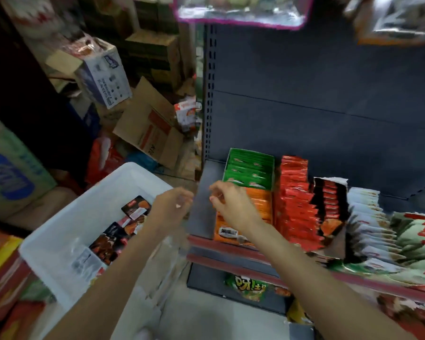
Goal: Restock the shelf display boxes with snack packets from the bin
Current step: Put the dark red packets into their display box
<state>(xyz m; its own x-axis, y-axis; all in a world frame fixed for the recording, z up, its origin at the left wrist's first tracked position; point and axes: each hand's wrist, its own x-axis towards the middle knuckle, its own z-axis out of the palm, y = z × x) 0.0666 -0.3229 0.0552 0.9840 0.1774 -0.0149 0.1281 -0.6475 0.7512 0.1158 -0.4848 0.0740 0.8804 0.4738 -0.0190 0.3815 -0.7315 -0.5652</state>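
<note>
A white plastic bin [66, 231] stands at the lower left with several dark snack packets [113, 239] on its bottom. My left hand [172, 204] hovers over the bin's right rim, fingers loosely curled, nothing visible in it. My right hand [231, 202] rests on the orange display box [260, 204] at the shelf's left front, fingers bent over its packets; whether it grips one is unclear. Behind it stands a green display box [250, 168]. To the right are red packets [295, 200], a torn black box [329, 200] and pale packets [368, 217].
The grey shelf [204, 202] has a red front edge and a bare strip left of the orange box. A lower shelf holds a green snack bag [248, 285]. Cardboard cartons [147, 123] pile up behind the bin. Bags hang overhead.
</note>
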